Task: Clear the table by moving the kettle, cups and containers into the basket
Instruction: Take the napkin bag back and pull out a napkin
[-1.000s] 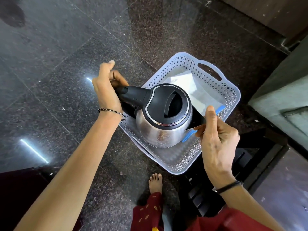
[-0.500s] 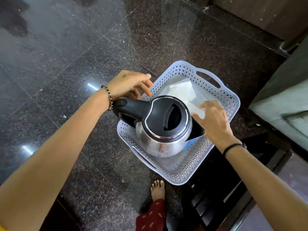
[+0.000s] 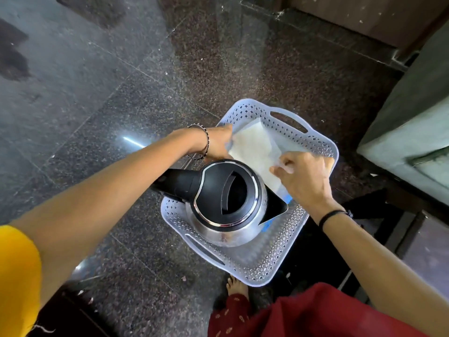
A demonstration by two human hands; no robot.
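Steel kettle (image 3: 228, 198), translucent container (image 3: 252, 148), perforated basket (image 3: 279, 260)

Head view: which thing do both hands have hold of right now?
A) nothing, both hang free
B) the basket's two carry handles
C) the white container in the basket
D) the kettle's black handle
C: the left hand grips one edge of the white container and the right hand pinches the opposite edge, while the kettle stands beside it in the basket.
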